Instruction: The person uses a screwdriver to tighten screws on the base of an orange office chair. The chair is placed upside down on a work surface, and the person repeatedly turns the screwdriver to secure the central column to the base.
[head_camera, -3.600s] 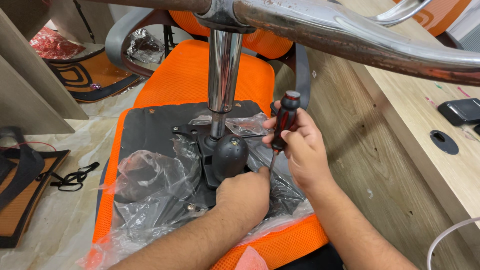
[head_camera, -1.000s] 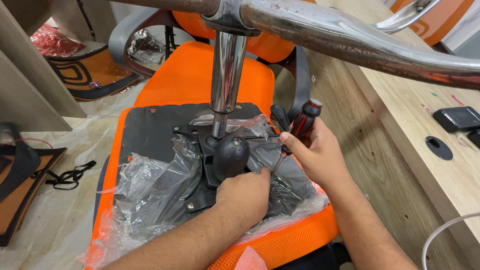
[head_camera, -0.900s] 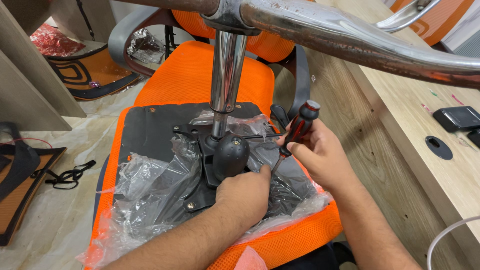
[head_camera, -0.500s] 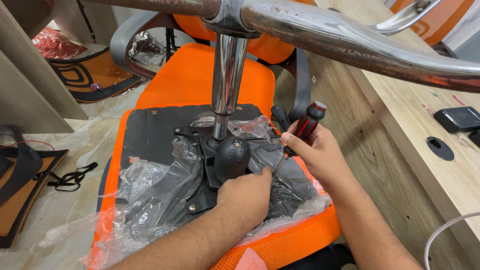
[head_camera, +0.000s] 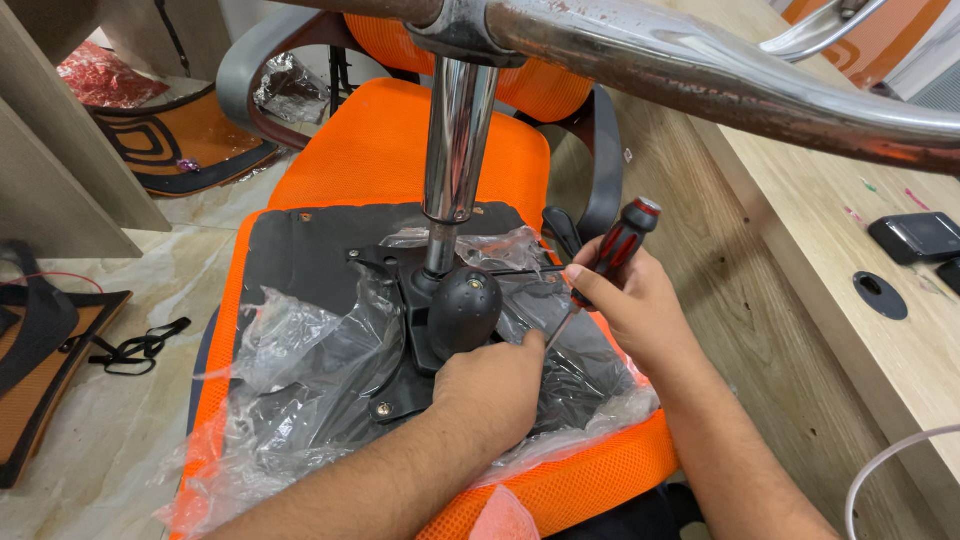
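Note:
An upturned orange office chair seat lies in front of me with a black mechanism plate bolted to its underside. A chrome gas column rises from the plate, beside a round black knob. My left hand presses down on the plate just below the knob. My right hand grips a screwdriver with a red and black handle, its shaft slanting down toward the plate near my left fingers. Clear plastic wrap is crumpled over the plate.
The chrome legs of the chair base span the top of the view. A wooden desk with a round cable hole and a black device stands at the right. Black straps and another orange chair part lie on the floor at left.
My right hand has tilted the screwdriver from upright to slanting and shifted slightly right. My left hand stays on the plate.

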